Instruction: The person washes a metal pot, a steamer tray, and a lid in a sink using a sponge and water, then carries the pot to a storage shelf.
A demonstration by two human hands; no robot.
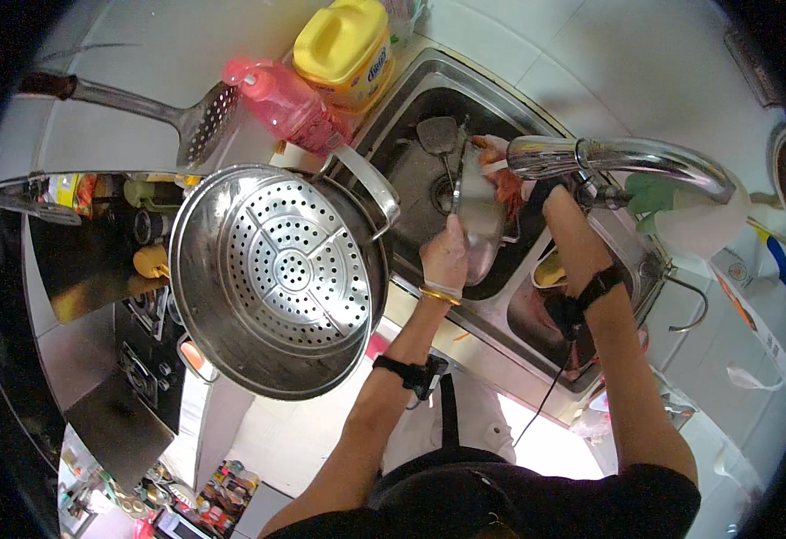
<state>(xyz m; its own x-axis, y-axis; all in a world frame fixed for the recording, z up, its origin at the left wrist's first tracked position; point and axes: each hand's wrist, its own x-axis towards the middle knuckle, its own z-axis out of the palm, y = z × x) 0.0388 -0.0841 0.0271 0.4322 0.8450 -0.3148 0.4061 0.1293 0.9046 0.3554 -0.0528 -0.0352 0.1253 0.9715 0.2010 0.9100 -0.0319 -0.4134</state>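
My left hand (445,257) grips the rim of a stainless steel pot (481,232), which is tipped on its side over the larger sink basin (406,222). A small wire handle shows on the pot's far side. My right hand (494,145), partly hidden behind the chrome faucet (547,158), holds an orange-red scrubbing cloth (506,188) against the pot's outer surface. Inside the basin a metal spatula (438,138) leans beside the pot, close to the drain (442,188).
A large steamer pot (194,283) with a perforated steamer tray (292,269) stands left of the sink. Behind it are a pink pump bottle (292,108) and a yellow jug (339,47). A slotted skimmer (204,124) hangs on the wall. The smaller basin (534,323) lies under my right forearm.
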